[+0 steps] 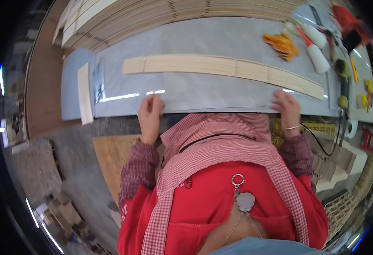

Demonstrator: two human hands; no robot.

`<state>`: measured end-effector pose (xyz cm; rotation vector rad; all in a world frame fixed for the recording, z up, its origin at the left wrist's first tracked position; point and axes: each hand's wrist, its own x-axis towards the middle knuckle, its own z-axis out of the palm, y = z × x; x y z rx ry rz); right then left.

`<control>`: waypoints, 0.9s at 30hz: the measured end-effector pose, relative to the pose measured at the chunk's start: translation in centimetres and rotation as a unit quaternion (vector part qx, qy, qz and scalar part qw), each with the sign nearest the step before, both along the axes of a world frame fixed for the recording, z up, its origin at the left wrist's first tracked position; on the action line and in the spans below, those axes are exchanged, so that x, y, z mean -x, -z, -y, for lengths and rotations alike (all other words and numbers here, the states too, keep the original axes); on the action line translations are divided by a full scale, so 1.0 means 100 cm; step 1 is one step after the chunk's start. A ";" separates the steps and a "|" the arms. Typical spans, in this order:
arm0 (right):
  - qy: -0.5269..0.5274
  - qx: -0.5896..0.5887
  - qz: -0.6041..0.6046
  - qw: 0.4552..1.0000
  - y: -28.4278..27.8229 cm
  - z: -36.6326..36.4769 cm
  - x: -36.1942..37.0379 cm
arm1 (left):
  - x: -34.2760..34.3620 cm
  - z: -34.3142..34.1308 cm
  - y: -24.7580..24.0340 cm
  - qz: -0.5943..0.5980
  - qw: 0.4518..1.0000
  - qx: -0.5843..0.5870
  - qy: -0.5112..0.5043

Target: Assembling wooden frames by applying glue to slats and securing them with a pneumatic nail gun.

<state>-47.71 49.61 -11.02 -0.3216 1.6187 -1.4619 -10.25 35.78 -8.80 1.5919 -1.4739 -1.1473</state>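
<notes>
A long, flat run of pale wooden slats (190, 64) lies across the grey worktable (186, 91), with narrow bands or seams crossing it. Nearer to me, at the table's front edge, my left hand (150, 111) is loosely curled, with nothing visible in it. My right hand (287, 107), wearing a bracelet, is at the same edge below the slats' right end. Its fingers are blurred by motion, and I cannot make out a grip. Both hands are apart from the slats. A short pale strip (85, 93) lies at the table's left end, overhanging the front edge.
Large stacks of pale wooden slats (127, 21) line the back. At the right are an orange cloth (281, 46), a white bottle with a red nozzle (318, 57) and a yellow-handled knife (354, 70). A black cable (322, 146) hangs below the right front edge.
</notes>
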 end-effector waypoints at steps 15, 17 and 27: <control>0.157 0.073 0.302 0.937 0.007 0.027 0.033 | -0.040 0.118 0.013 -0.392 0.882 -0.201 -0.166; 0.182 0.041 0.300 0.936 -0.002 0.029 0.027 | -0.040 0.119 0.009 -0.391 0.889 -0.191 -0.142; 0.193 -0.041 0.180 0.964 -0.018 0.058 0.019 | -0.043 0.128 0.018 -0.384 0.899 -0.135 -0.163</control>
